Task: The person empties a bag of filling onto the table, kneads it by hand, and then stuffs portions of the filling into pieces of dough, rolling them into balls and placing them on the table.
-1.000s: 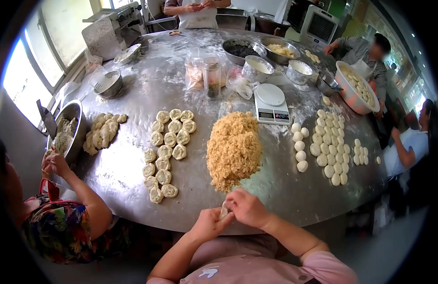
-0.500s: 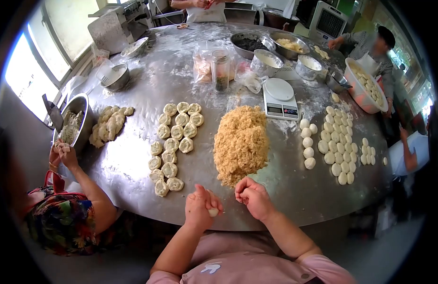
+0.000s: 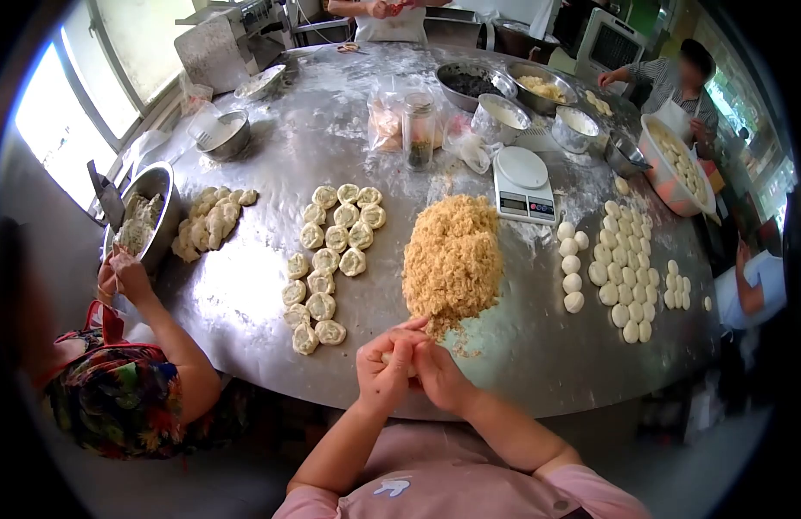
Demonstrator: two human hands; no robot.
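My left hand (image 3: 381,374) is closed around a small piece of pale dough (image 3: 411,370), which is mostly hidden by the fingers. My right hand (image 3: 441,374) meets it, fingers and thumb pressed onto the same dough. Just beyond my fingertips lies a large heap of crumbly, golden-brown filling (image 3: 452,255), with loose bits at its near end. Left of the heap sit several gathered dough rounds (image 3: 322,305) in rough columns. To its right are smooth dough balls (image 3: 573,282) in a line and a larger group of smooth rounds (image 3: 623,270).
A digital kitchen scale (image 3: 523,183) stands behind the filling, near a clear jar (image 3: 419,130) and several metal bowls. At left, a co-worker's hands (image 3: 126,275) work by a steel bowl (image 3: 164,216). A pink basin (image 3: 677,169) stands at the right edge. Other people stand around the table.
My right hand has moved left from beside the filling to meet my left hand, and both now hold the dough. The whole view has shifted slightly.
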